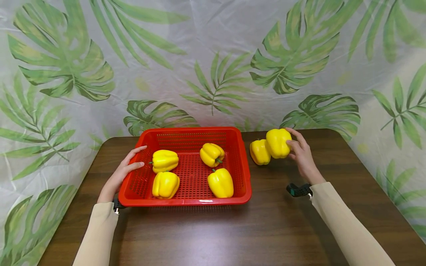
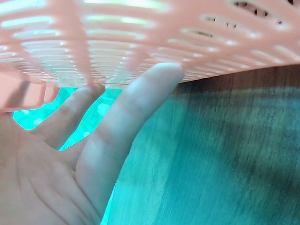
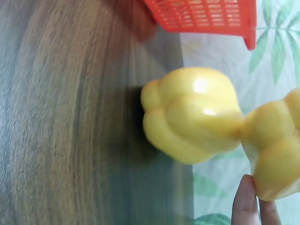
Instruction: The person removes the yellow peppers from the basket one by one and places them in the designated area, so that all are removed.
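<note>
My right hand (image 1: 303,156) holds a yellow bell pepper (image 1: 278,143) between thumb and fingertips, to the right of the red basket (image 1: 245,177). Just left of it, a second yellow bell pepper (image 1: 260,152) sits on the table; the two overlap in the head view and meet in the right wrist view. My left hand (image 1: 122,173) rests on the basket's left rim, with thumb and a finger reaching over it. In the left wrist view, straight fingers (image 2: 126,122) lie along the basket's slotted outer wall (image 2: 117,42). Several yellow bell peppers (image 1: 165,161) lie inside the basket.
The brown wooden table (image 1: 206,236) extends around the basket. Behind it hangs a pale cloth (image 1: 229,22) with green leaf prints. A dark band (image 1: 298,190) is worn on the right wrist.
</note>
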### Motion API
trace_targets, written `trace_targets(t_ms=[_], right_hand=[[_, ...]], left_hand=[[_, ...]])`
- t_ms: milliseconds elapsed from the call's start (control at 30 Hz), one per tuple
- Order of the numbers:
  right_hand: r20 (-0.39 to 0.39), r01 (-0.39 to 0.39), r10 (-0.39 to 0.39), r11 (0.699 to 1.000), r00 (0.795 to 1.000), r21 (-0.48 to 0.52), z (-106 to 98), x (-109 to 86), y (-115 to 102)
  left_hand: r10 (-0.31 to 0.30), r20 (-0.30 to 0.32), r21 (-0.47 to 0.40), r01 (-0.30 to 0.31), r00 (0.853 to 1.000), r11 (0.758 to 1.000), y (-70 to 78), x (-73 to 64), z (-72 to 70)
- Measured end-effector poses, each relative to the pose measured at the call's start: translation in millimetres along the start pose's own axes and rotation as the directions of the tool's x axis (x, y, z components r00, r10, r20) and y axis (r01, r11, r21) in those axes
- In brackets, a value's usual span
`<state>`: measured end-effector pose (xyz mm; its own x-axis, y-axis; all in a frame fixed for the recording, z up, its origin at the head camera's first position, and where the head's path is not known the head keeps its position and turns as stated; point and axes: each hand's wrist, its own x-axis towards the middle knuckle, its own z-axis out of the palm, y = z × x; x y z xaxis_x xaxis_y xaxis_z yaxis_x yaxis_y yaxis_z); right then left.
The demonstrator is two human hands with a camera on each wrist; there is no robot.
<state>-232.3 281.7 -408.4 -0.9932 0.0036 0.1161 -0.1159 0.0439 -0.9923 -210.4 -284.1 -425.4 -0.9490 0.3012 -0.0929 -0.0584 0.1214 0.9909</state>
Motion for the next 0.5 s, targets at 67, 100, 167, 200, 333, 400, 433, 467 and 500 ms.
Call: trace_targets(t_ms=[67,100,167,200,333,400,433,467,500], right_hand=[[-0.012,-0.007,0.006,1.000,1.000,-0.012,0.6,-3.1,-4.0],[-0.015,-0.008,0.008,1.000,1.000,-0.017,1.0,-4.8,-6.1],[-0.016,-0.009,0.008,1.000,1.000,-0.020,1.5,-7.7,-9.4],[-0.017,-0.010,0.009,1.000,1.000,-0.013,1.3,-8.6,-10.1],[-0.017,-0.015,0.015,1.000,1.000,0.004,-1.1,-9.3,-8.2],[-0.025,-0.019,0.019,1.000,1.000,0.013,-2.5,-8.8,-6.4],[-0.028,-0.021,0.022,1.000,0.999,0.014,-2.8,-8.6,-5.8],[-0.032,-0.024,0.025,1.000,0.999,0.015,-3.2,-8.6,-5.3],[-0.036,-0.026,0.027,1.000,0.999,0.016,-3.3,-8.6,-4.9]], left_hand=[[0.000,0.001,0.000,0.000,1.000,1.000,-0.4,0.1,-0.1],[0.000,0.001,0.000,0.000,1.000,1.000,-0.6,0.1,-0.2],[0.002,0.003,0.000,-0.002,1.000,1.000,-1.0,0.2,-0.4],[0.003,0.003,0.001,-0.003,1.000,1.000,-1.2,0.2,-0.5],[0.006,0.004,0.004,-0.006,1.000,1.000,-1.6,0.2,-0.9],[0.005,0.004,0.003,-0.005,1.000,1.000,-1.6,0.1,-1.0],[0.005,0.005,0.003,-0.005,1.000,1.000,-1.5,0.2,-1.1],[0.004,0.005,0.003,-0.004,1.000,1.000,-1.3,0.3,-1.1],[0.004,0.005,0.002,-0.004,1.000,1.000,-1.1,0.4,-1.1]])
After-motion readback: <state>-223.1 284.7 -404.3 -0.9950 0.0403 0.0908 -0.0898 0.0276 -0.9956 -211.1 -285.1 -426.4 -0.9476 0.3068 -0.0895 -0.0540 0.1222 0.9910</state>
